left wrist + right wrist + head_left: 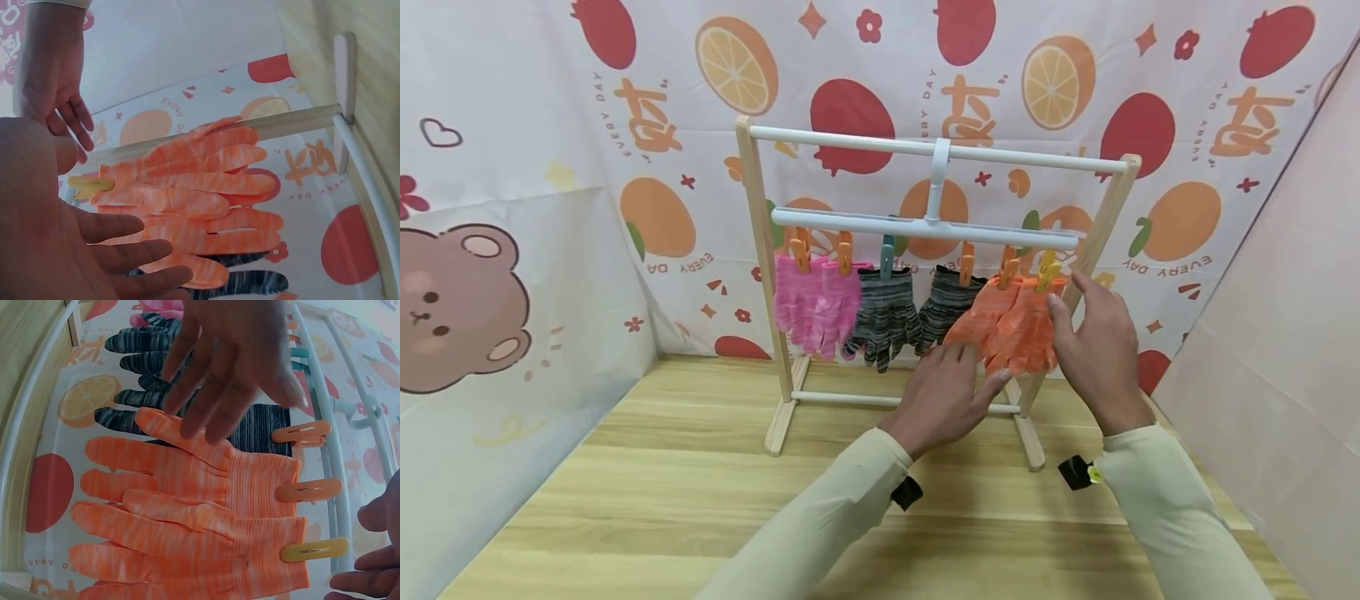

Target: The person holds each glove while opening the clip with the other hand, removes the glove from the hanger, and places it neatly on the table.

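Note:
A pair of orange gloves [1024, 329] hangs from a white hanger [865, 222], held by an orange clothespin [309, 489] and a yellow clothespin [314, 549]. My left hand [946, 392] is in front of the orange gloves' fingertips; in the left wrist view its fingers [134, 256] are spread and hold nothing. To the right of the gloves, close to the yellow clothespin, is my right hand [1101, 354], fingers loose with nothing between them. Dark striped gloves [883, 315] and pink gloves [816, 307] hang farther left, each clipped at the cuff.
The hanger hooks over the top bar [850, 142] of a wooden rack [763, 275], which stands on a wood-grain table [647, 492]. Behind it is a fruit-printed cloth [692, 167]. A bear-printed cloth [550, 283] covers the left side, a pale one [1285, 333] the right.

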The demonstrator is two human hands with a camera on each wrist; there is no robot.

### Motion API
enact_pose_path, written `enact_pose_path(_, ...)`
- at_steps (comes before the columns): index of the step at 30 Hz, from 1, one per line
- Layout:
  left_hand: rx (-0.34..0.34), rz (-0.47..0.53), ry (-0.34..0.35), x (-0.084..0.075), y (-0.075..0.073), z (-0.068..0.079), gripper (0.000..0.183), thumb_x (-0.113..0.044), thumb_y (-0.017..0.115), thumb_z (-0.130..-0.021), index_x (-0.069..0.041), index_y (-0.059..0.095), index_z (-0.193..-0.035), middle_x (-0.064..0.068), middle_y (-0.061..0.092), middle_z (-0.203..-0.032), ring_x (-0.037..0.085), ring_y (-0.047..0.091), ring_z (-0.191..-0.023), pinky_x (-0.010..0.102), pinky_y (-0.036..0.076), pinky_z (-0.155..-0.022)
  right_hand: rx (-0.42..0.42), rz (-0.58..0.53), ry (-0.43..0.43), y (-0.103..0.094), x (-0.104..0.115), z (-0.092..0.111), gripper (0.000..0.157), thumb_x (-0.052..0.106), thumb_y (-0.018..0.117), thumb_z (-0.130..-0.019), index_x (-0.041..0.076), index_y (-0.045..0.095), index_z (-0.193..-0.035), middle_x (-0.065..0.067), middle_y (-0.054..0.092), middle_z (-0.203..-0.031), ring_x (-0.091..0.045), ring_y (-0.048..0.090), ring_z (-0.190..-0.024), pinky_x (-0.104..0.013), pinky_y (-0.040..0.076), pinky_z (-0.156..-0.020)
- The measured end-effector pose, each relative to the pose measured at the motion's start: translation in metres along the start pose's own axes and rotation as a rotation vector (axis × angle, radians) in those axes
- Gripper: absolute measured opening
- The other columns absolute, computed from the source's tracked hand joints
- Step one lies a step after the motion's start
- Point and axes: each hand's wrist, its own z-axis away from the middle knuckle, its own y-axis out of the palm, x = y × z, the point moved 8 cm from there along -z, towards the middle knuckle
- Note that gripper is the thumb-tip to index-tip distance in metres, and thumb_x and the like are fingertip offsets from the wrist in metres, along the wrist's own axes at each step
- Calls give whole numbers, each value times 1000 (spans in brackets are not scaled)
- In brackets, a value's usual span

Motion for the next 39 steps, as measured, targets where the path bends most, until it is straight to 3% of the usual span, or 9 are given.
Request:
enact_pose_path(8,26,79,-47,-2,6,-15,67,-57,31,-107,-11,38,-156,12,48,-151,29,45,-139,46,38,-112,-19,-5,5,4,1,-9,46,16,63,-101,-4,54,-141,-24,60,-137,-43,53,-124,-64,41,-101)
enact_pose_path(16,31,42,-24,-6,9,-26,61,-51,37,-108,-5,46,-148,11,55,-141,26,51,-131,42,40,-109,-6,-9,10,9,1,-16,44,12,63,-101,-5,55,-140,-24,62,-131,-42,54,-121,-63,41,-99)
enact_pose_path(29,-5,30,-12,-13,7,-40,54,-40,46,-108,-4,44,-148,11,51,-141,26,50,-129,40,38,-111,13,16,47,17,-1,-25,44,9,63,-101,-2,53,-143,-23,63,-130,-38,53,-104,-54,45,-83)
enact_pose_path(39,-23,5,-15,-14,6,-53,51,-38,49,-107,-5,44,-146,10,52,-136,24,52,-123,38,39,-109,16,15,35,18,-2,-27,43,10,63,-101,-3,55,-142,-24,67,-124,-38,52,-102,-47,38,-77)
